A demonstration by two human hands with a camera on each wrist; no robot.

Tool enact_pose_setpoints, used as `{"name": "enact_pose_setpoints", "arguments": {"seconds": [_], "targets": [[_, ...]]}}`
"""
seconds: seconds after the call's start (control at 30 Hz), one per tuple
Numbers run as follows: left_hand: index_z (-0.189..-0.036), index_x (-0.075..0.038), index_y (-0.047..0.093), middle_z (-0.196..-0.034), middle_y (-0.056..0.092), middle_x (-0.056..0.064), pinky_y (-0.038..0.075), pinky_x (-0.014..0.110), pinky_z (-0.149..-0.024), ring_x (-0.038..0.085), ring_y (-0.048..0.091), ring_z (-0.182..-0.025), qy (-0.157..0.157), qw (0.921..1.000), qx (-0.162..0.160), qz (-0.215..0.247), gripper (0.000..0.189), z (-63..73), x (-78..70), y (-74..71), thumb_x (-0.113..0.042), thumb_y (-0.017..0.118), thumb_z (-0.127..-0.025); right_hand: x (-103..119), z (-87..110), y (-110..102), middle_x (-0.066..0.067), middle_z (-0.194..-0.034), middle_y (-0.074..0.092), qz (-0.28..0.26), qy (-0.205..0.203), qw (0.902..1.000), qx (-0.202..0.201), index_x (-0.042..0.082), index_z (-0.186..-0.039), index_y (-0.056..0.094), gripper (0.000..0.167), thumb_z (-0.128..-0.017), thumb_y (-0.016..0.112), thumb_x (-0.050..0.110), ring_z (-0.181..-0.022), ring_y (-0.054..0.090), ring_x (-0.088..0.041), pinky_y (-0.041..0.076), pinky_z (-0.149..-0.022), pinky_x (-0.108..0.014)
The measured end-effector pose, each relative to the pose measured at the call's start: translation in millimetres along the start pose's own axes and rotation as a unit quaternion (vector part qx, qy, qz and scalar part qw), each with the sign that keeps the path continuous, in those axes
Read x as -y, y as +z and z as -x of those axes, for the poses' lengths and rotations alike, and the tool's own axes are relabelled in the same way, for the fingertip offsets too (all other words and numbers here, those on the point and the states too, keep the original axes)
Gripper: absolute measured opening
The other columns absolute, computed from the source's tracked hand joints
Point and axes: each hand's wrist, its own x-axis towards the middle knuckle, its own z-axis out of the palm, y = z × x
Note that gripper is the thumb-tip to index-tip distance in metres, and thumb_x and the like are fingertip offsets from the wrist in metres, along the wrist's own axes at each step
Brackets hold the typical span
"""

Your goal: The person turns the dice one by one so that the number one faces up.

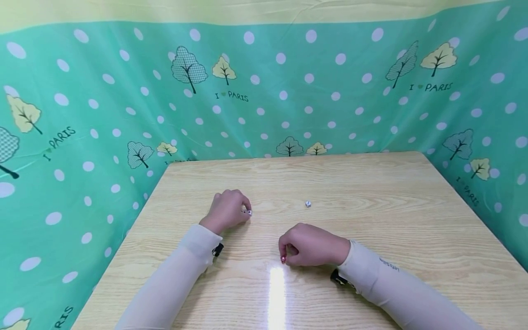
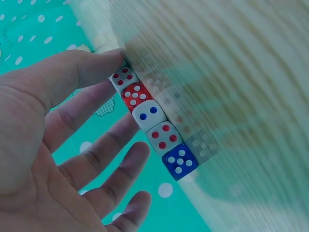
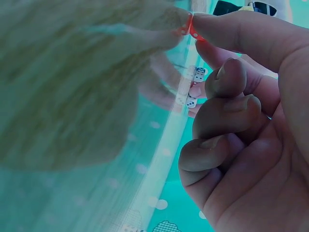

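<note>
Several dice form a touching row on the table in the left wrist view. They include a red die [image 2: 136, 96], a white die with blue pips [image 2: 149, 116] and a blue die [image 2: 180, 161] at one end. My left hand [image 1: 228, 210] pinches the white die with red pips [image 2: 123, 79] at the other end between thumb and index finger, its other fingers spread loosely behind the row. Nearer the front, my right hand [image 1: 311, 245] pinches a single red die [image 1: 283, 259] at the tabletop, its remaining fingers curled in the right wrist view.
A lone white die [image 1: 308, 204] lies farther back on the wooden table [image 1: 371, 183], right of the left hand. A green dotted curtain [image 1: 309, 91] surrounds the table's back and sides. A bright light reflection crosses the tabletop at the front.
</note>
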Motion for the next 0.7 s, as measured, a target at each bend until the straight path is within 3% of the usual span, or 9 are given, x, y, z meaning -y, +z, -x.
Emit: {"name": "enact_pose_setpoints", "arguments": {"seconds": [0.47,0.57,0.7], "targets": [[-0.082,-0.029,0.079,-0.102,0.073,-0.006,0.043,0.049,-0.086,0.022,0.064,-0.098,-0.006,1.0,0.001,0.007,0.006,-1.6,3.5,1.0,-0.029,0.085,-0.082,1.0,-1.4,0.3,0.014,-0.06,0.049,0.001,-0.005,1.0,-0.001,0.027,-0.086,0.073,0.013,-0.088,0.075,0.015,-0.052,0.038,0.002,0.033,-0.053,-0.018],[-0.09,-0.026,0.08,-0.103,0.073,-0.003,0.043,0.049,-0.087,0.024,0.063,-0.098,-0.007,0.9999,0.002,0.007,0.008,-0.7,3.1,1.3,-0.028,0.084,-0.082,0.9,-0.9,-0.1,0.013,-0.06,0.049,-0.002,0.001,1.0,0.001,0.028,-0.087,0.073,0.013,-0.088,0.073,0.014,-0.052,0.038,0.002,0.033,-0.053,-0.018],[-0.109,-0.022,0.079,-0.11,0.073,0.001,0.044,0.05,-0.09,0.027,0.063,-0.105,-0.003,1.0,-0.006,0.0,0.028,2.8,-1.2,3.0,-0.023,0.081,-0.081,0.0,0.9,-4.3,0.013,-0.059,0.046,-0.009,0.018,0.9998,0.0,0.026,-0.091,0.073,0.013,-0.087,0.072,0.013,-0.052,0.039,0.0,0.037,-0.054,-0.019]]}}
